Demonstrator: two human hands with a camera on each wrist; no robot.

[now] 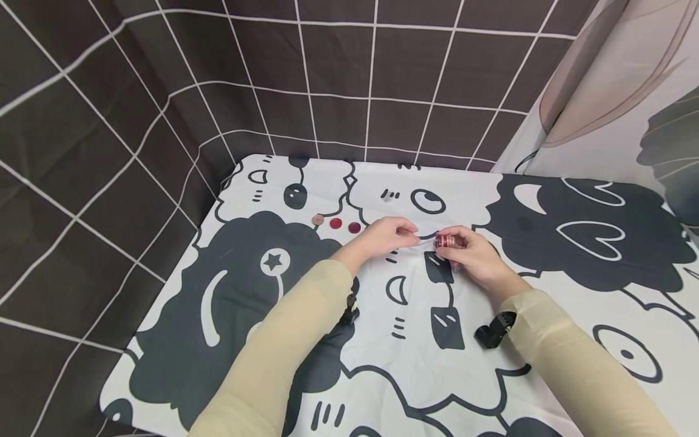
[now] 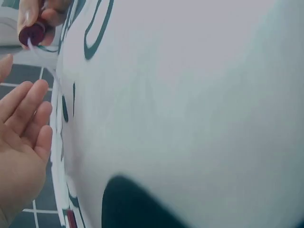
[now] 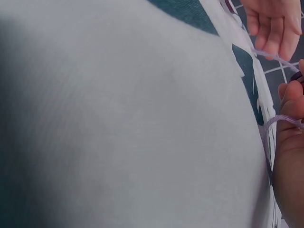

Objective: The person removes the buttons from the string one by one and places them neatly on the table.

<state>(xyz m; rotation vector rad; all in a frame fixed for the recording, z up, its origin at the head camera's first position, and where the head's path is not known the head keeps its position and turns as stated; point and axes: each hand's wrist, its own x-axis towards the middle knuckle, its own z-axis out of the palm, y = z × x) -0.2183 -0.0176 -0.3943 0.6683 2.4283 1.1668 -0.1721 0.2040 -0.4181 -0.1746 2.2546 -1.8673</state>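
My right hand [image 1: 475, 255] pinches a short stack of red and pinkish buttons [image 1: 445, 241] between thumb and fingers. A thin lilac cord [image 3: 278, 58] runs out of the stack's front face toward my left hand, and another length hangs beside the right palm. The left hand [image 1: 389, 235] hovers just left of the stack, its fingers loosely extended and the thumb apart from them. In the left wrist view the cord passes close by its fingertips [image 2: 42, 86]. Part of the stack is hidden behind the right fingers.
Left of the hands, three loose buttons lie in a row on the patterned cloth: a pinkish one [image 1: 318, 220], a red one [image 1: 335, 223] and a dark red one [image 1: 354, 227]. Behind the table hangs a dark gridded curtain [image 1: 338, 67], with a pale curtain [image 1: 611, 91] at the right.
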